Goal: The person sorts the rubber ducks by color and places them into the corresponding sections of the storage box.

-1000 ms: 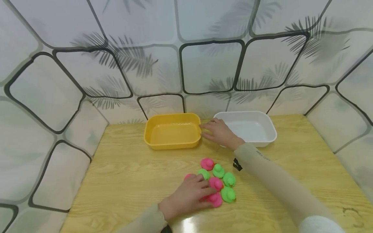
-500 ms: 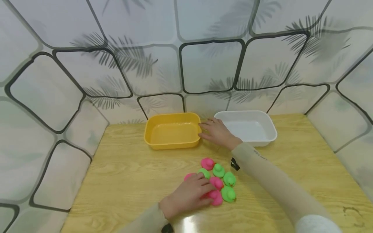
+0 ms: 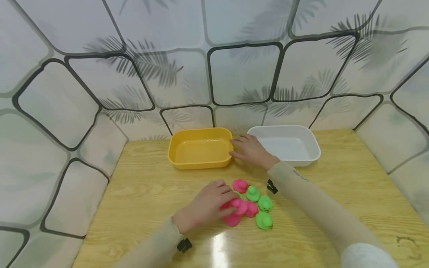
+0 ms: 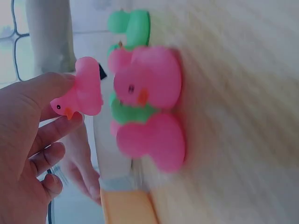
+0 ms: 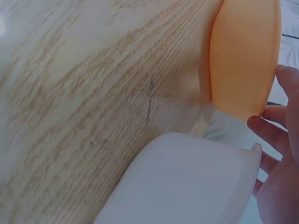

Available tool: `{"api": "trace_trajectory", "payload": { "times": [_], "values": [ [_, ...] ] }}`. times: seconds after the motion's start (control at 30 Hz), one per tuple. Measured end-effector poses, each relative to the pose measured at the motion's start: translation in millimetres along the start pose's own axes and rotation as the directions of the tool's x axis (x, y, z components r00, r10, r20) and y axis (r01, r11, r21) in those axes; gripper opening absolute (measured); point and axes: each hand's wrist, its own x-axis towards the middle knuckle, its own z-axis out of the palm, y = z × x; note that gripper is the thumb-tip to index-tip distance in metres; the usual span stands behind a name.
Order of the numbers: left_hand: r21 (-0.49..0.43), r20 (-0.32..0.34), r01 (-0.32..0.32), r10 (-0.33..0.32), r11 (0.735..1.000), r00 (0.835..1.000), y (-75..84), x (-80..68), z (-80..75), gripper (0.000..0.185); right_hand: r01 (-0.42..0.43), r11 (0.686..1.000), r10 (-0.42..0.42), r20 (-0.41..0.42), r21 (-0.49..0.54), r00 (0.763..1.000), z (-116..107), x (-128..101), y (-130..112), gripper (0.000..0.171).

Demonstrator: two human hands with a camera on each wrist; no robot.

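Two plastic tubs sit at upper centre of the head frame on the table (image 3: 140, 193): yellow tub (image 3: 200, 148) and white tub (image 3: 288, 143), both holding nothing. Right hand (image 3: 252, 150) lies between them, fingers relaxed, tips touching the yellow tub's rim, grasping nothing. Left hand (image 3: 209, 204), lower centre, pinches a pink toy duck (image 4: 84, 93), lifted just above the duck cluster (image 3: 258, 203) of pink and green ducks.
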Motion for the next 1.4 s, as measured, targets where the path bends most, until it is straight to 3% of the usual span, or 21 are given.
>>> {"api": "trace_trajectory", "payload": {
  "times": [0.5, 0.77, 1.0, 1.27, 1.4],
  "values": [
    [0.048, -0.041, 0.048, -0.046, 0.998, 0.998, -53.9, 11.5, -42.3, 0.031, 0.006, 1.000, -0.006, 0.007, 0.001, 1.000, 2, 1, 4, 0.054],
    [0.111, -0.040, 0.033, -0.029, 0.993, 0.999, -84.9, 20.9, -59.3, 0.028, 0.021, 1.000, -0.021, 0.003, -0.011, 1.000, 3, 0, 5, 0.054],
    [0.111, 0.008, 0.111, -0.112, 0.988, 0.994, -113.5, 21.2, -62.2, 0.030, 0.028, 0.999, -0.028, 0.009, -0.020, 1.000, 1, 1, 4, 0.055],
    [0.080, 0.010, 0.197, -0.198, 0.977, 0.980, -144.3, 22.5, -65.4, 0.027, 0.047, 0.999, -0.047, 0.006, -0.013, 0.999, -1, 2, 3, 0.055],
    [0.100, 0.034, 0.266, -0.271, 0.959, 0.962, -154.9, 26.1, -66.8, 0.029, 0.051, 0.999, -0.051, 0.008, -0.013, 0.999, 0, 3, 5, 0.055]
  ]
}}
